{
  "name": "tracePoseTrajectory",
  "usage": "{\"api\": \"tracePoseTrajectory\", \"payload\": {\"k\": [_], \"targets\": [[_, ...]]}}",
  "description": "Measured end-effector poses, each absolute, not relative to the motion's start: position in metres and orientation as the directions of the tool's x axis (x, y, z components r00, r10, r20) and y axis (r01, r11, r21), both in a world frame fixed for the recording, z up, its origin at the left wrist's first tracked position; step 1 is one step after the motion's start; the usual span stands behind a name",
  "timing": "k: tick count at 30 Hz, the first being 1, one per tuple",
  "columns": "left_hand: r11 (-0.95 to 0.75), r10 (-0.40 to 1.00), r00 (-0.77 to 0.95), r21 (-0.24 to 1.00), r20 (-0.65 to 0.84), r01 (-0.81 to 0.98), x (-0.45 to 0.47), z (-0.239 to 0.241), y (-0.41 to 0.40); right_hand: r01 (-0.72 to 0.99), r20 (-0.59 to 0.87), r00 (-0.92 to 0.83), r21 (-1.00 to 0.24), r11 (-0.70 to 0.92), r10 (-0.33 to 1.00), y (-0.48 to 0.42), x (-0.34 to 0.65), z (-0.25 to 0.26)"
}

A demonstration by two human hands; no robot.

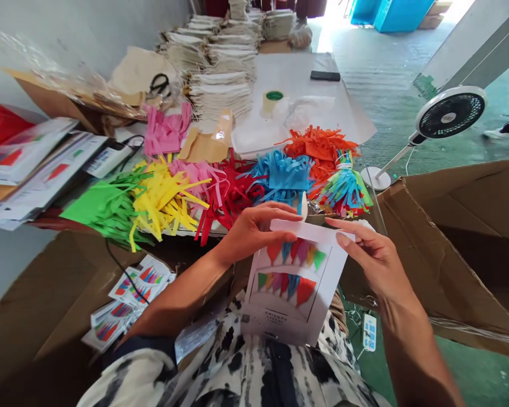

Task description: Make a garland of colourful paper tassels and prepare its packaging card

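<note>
A white printed packet (288, 282) with pictures of coloured tassels hangs in front of my chest. Its top edge has a pale flap, pinched on the left between the thumb and fingers of my left hand (258, 229). At the top right corner, my right hand (373, 246) grips the packet with its thumb and fingers. Just beyond lie fringed tissue bundles: green (106, 206), yellow (161, 195), dark red (231, 195), blue (282, 172) and orange (318, 147). A tied multicoloured tassel bunch (343, 186) sits near the right hand. Whether anything is inside the packet is hidden.
Stacked white bundles (220, 93), a tape roll (273, 102) and scissors (159, 85) lie farther back. Printed packets (59, 164) are at left, more packets (131, 299) in a box below. A fan (449, 113) and an open cardboard box (445, 226) stand right.
</note>
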State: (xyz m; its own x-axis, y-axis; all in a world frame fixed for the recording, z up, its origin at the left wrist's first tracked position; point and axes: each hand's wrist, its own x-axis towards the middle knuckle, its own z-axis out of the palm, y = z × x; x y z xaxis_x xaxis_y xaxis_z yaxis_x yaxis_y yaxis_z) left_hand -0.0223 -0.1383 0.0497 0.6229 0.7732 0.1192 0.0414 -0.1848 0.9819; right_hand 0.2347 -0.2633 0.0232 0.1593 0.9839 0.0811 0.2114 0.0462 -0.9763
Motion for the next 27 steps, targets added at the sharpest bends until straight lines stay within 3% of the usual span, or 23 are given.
{"api": "tracePoseTrajectory", "payload": {"k": [4,9,15,20,27], "targets": [[-0.403,0.695,0.666,0.914,0.27,0.05,-0.02,0.05,-0.126,0.328,0.203,0.063,-0.929,0.172,0.977,-0.256,0.237,0.032],[-0.365,0.678,0.675,0.93,0.289,-0.031,-0.012,0.046,-0.126,0.418,0.374,0.022,-0.846,0.331,0.927,-0.255,0.232,0.032],[-0.225,0.707,0.684,0.974,0.18,-0.024,-0.012,0.047,-0.123,0.387,0.213,0.226,-0.915,0.114,0.951,-0.258,0.229,0.018],[-0.127,0.689,0.719,0.992,0.095,-0.009,-0.018,0.043,-0.117,0.292,0.223,0.224,-0.944,0.153,0.949,-0.252,0.227,0.013],[-0.083,0.68,0.728,0.996,0.086,-0.041,-0.022,0.038,-0.116,0.158,0.235,0.163,-0.965,0.21,0.958,-0.249,0.228,0.003]]}}
